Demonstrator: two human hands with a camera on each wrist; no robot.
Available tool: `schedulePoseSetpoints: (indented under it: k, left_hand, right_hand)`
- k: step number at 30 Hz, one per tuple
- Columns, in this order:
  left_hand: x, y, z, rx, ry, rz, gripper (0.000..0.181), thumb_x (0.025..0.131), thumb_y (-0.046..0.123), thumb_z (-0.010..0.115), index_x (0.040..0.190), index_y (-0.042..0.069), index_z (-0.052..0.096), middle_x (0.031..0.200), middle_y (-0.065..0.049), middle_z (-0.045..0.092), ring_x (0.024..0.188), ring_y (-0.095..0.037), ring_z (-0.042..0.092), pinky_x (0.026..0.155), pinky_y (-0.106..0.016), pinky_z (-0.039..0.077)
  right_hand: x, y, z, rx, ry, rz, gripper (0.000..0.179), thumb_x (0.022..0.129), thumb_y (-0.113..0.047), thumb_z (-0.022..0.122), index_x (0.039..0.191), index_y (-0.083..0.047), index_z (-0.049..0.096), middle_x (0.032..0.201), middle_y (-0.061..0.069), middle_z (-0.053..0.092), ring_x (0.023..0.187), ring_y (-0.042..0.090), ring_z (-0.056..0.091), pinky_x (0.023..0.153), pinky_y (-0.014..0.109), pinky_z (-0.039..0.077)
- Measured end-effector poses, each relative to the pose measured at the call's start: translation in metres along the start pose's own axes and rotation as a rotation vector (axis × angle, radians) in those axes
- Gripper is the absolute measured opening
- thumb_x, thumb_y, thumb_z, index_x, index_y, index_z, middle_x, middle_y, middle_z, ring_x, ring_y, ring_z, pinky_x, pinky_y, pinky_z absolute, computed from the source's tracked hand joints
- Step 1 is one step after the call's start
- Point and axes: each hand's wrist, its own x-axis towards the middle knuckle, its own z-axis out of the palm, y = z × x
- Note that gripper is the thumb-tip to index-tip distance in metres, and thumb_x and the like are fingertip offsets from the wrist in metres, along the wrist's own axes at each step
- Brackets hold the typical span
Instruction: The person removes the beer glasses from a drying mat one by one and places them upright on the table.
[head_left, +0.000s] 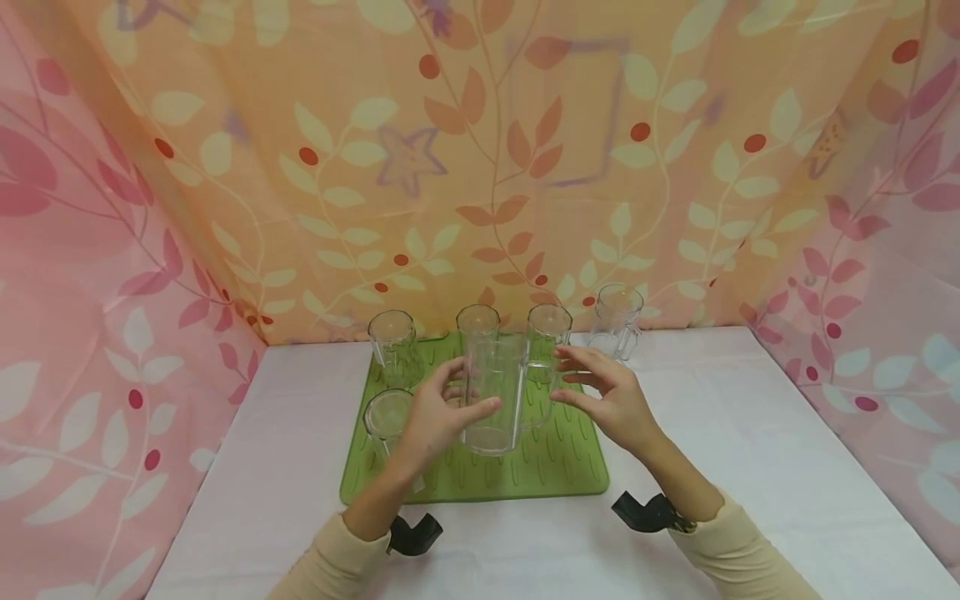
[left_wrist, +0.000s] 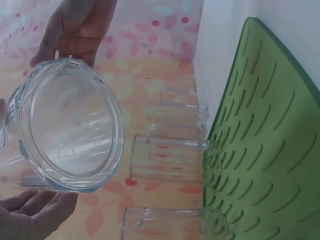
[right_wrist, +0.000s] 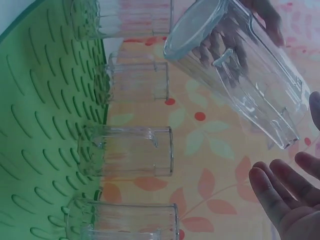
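A tall clear mug (head_left: 493,400) with a side handle (right_wrist: 260,102) is held up over a green ridged mat (head_left: 558,475). My left hand (head_left: 441,410) grips its left side, thumb across the front and fingers behind. The round base (left_wrist: 75,127) of this mug, marked with a recycling sign, faces the left wrist view. On the handle side, my right hand (head_left: 611,400) is raised with fingers spread and relaxed, fingertips close to the handle and nothing gripped. In the right wrist view, the right fingers (right_wrist: 265,187) lie below the handle, apart from it.
More clear mugs stand on the mat: one at back left (head_left: 393,350), one at front left (head_left: 386,412) partly behind the left hand, and two along the back. Another mug (head_left: 618,312) stands on the white cloth beyond the right edge. Patterned curtains (head_left: 480,167) enclose the table.
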Motion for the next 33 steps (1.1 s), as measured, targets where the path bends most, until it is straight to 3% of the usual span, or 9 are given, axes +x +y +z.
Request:
schedulePoseSetpoints:
  k: [5,9,16,26,33]
  left_hand:
    - [-0.003,-0.003,0.004,-0.055,0.034,0.045,0.077,0.076,0.02,0.084,0.142,0.01,0.046,0.131,-0.012,0.059,0.113,-0.028,0.062,0.091,-0.038,0.057]
    - [-0.006,-0.007,0.007,-0.078,0.052,0.073,0.077,0.075,0.016,0.084,0.141,0.009,0.045,0.133,-0.012,0.057,0.115,-0.028,0.061,0.096,-0.04,0.055]
    - [-0.009,-0.014,0.013,-0.057,0.089,0.097,0.083,0.073,0.017,0.086,0.143,0.006,0.044,0.139,-0.014,0.053,0.123,-0.031,0.057,0.105,-0.047,0.048]
    - [-0.011,-0.017,0.015,-0.079,0.09,0.14,0.084,0.073,0.016,0.086,0.143,0.005,0.043,0.142,-0.014,0.05,0.124,-0.031,0.056,0.106,-0.045,0.047]
    - [-0.013,-0.019,0.015,-0.089,0.083,0.147,0.087,0.072,0.015,0.086,0.145,0.005,0.041,0.147,-0.015,0.046,0.13,-0.032,0.052,0.108,-0.043,0.045]
  right_hand:
    - [-0.001,0.001,0.0,0.105,-0.005,0.094,0.051,0.08,0.01,0.071,0.129,0.012,0.055,0.117,-0.018,0.062,0.104,0.003,0.065,0.084,0.022,0.058]
    - [-0.003,0.002,0.0,0.181,-0.006,0.192,0.049,0.084,0.005,0.07,0.128,0.015,0.053,0.114,-0.018,0.065,0.103,0.003,0.066,0.083,0.019,0.057]
    - [-0.006,0.005,0.002,0.221,-0.018,0.337,0.046,0.088,-0.004,0.069,0.126,0.016,0.054,0.106,-0.015,0.071,0.098,0.005,0.069,0.083,0.018,0.057]
    - [-0.005,0.006,0.002,0.361,-0.054,0.369,0.042,0.091,-0.004,0.065,0.123,0.021,0.052,0.099,-0.011,0.074,0.095,0.005,0.07,0.081,0.02,0.058]
    - [-0.005,0.003,0.002,0.349,-0.07,0.376,0.043,0.092,-0.004,0.064,0.122,0.024,0.052,0.096,-0.012,0.074,0.092,0.003,0.07,0.08,0.022,0.059]
